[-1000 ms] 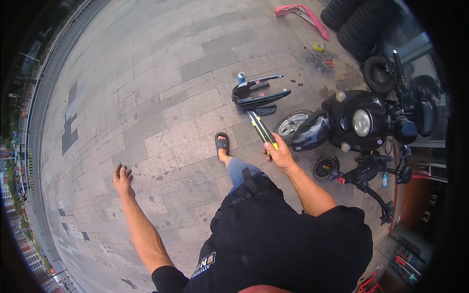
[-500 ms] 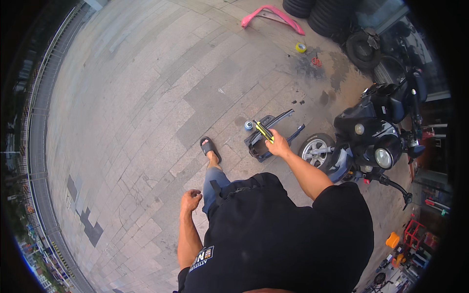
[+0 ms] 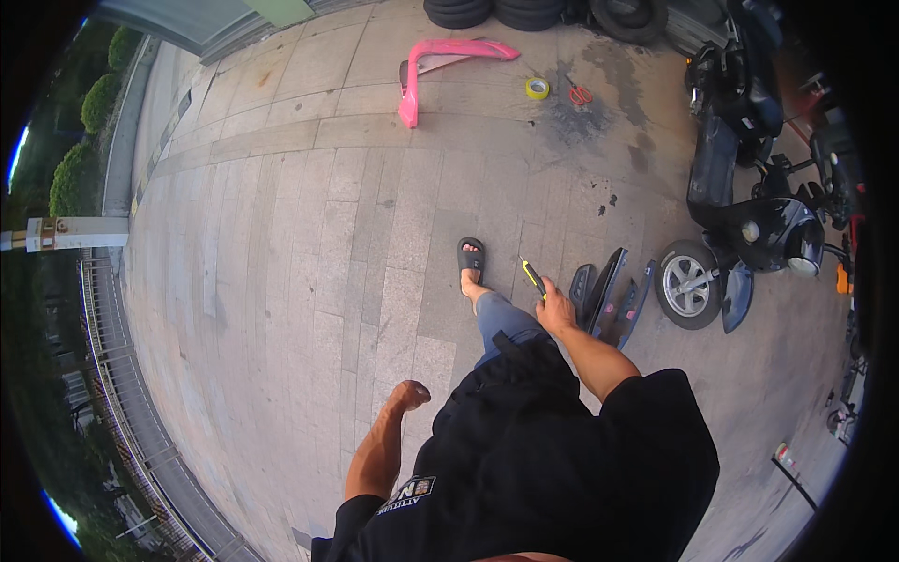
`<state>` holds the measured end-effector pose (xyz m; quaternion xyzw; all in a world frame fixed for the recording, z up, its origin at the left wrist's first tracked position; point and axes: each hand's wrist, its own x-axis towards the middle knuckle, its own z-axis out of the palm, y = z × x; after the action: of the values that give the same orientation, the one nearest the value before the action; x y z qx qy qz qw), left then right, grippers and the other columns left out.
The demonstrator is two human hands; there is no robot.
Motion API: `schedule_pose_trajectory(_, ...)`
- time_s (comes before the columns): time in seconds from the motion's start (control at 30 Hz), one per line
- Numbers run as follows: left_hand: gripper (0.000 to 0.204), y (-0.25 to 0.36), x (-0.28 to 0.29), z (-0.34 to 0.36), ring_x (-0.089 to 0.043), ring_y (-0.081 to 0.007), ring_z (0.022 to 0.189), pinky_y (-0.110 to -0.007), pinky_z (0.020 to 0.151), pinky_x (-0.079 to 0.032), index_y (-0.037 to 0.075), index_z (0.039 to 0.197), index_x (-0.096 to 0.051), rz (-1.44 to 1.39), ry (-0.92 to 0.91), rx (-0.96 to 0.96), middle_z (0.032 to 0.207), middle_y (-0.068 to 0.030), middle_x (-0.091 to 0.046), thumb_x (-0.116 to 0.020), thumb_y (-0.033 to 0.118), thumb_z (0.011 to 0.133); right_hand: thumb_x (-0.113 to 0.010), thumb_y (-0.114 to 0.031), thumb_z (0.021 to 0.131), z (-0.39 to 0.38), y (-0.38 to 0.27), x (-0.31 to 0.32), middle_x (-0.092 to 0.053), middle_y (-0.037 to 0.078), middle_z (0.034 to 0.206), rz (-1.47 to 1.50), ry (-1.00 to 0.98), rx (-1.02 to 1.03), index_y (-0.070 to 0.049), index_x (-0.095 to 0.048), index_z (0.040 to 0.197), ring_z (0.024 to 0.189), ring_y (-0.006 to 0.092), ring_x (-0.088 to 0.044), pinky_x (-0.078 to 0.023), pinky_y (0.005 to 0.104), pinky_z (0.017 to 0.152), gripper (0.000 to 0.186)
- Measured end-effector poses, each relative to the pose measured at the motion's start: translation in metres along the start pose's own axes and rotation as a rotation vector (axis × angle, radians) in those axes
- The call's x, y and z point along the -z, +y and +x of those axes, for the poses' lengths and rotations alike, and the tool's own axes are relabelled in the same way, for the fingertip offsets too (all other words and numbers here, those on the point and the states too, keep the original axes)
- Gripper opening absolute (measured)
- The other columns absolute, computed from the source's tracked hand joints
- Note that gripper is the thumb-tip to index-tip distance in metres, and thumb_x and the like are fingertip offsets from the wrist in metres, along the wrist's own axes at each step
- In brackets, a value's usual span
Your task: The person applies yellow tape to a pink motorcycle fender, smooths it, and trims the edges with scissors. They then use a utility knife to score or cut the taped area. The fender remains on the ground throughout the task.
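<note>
While the right hand (image 3: 556,311) stays closed around the handle of a yellow-and-black screwdriver (image 3: 533,277), the tool's long axis runs up and slightly leftward from the fist, tip pointing away from the body toward the open paving. Black body panels (image 3: 611,298) lie on the ground just beside this hand, on its right, their long edges roughly parallel to the tool; the right hand is far nearer to them than the left. Beyond the panels stands a black scooter (image 3: 768,225), front wheel (image 3: 686,284) toward them. The left hand (image 3: 412,394) hangs well apart at the hip, fingers curled into a loose fist, holding nothing visible. Farther off lie a pink panel (image 3: 440,66), a yellow tape roll (image 3: 537,88) and red-handled scissors (image 3: 580,94), near stacked tyres (image 3: 496,11)
</note>
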<state>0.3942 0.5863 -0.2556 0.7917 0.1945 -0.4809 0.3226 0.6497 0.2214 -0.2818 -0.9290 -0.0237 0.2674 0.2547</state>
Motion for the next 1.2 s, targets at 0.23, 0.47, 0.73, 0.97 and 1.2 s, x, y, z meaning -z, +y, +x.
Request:
schedule_pose_trajectory(0.23, 0.026, 0.039, 0.228, 0.056, -0.071, -0.0333, 0.081, -0.042, 0.076, -0.056, 0.013, 0.085, -0.077, 0.31, 0.165, -0.105, 0.082, -0.0139, -0.073, -0.069, 0.035, 0.075, -0.065, -0.016, 0.086, 0.141, -0.138, 0.007, -0.063, 0.023, 0.11, 0.002, 0.027, 0.002, -0.015, -0.037, 0.144, 0.098, 0.0432, -0.064, -0.052, 0.0514, 0.085, 0.065)
schedule_pose_trajectory(0.47, 0.021, 0.087, 0.468, 0.134, -0.069, -0.0368, 0.094, -0.048, 0.085, -0.054, 0.017, 0.091, -0.077, 0.565, -0.073, -0.102, 0.094, -0.0125, -0.074, -0.067, 0.029, 0.076, -0.065, -0.017, 0.084, 0.241, -0.246, 0.012, -0.063, 0.023, 0.112, 0.009, -0.004, -0.12, -0.015, -0.038, 0.146, 0.099, 0.0424, -0.065, -0.053, 0.0504, 0.087, 0.068)
schedule_pose_trajectory(0.73, 0.016, 0.111, 0.741, 0.185, -0.068, -0.0345, 0.087, -0.051, 0.075, -0.049, 0.014, 0.085, -0.073, 0.494, -0.396, -0.388, 0.082, -0.0108, -0.071, -0.069, 0.025, 0.074, -0.065, -0.012, 0.084, 0.329, -0.409, 0.021, -0.063, 0.022, 0.112, 0.158, 0.339, -0.324, -0.01, -0.043, 0.142, 0.097, 0.0432, -0.064, -0.053, 0.049, 0.085, 0.062)
schedule_pose_trajectory(0.97, 0.014, 0.179, 0.845, 0.233, -0.064, -0.0373, 0.093, -0.052, 0.077, -0.047, 0.012, 0.084, -0.072, 0.632, -0.484, -0.452, 0.087, -0.0108, -0.07, -0.069, 0.023, 0.077, -0.062, -0.006, 0.089, 0.386, -0.468, 0.076, -0.063, 0.025, 0.118, 0.392, 0.812, -0.461, 0.002, -0.045, 0.136, 0.099, 0.0414, -0.067, -0.055, 0.0415, 0.083, 0.051)
schedule_pose_trajectory(1.2, 0.012, 0.289, 0.821, 0.287, -0.064, -0.0362, 0.091, -0.052, 0.077, -0.047, 0.013, 0.082, -0.071, 0.56, -0.536, -0.252, 0.086, -0.009, -0.069, -0.07, 0.022, 0.075, -0.056, -0.011, 0.097, 0.506, -0.368, 0.153, -0.062, 0.022, 0.102, 0.399, 0.746, -0.451, 0.004, -0.045, 0.134, 0.088, 0.0355, -0.065, -0.052, 0.0405, 0.079, 0.042)
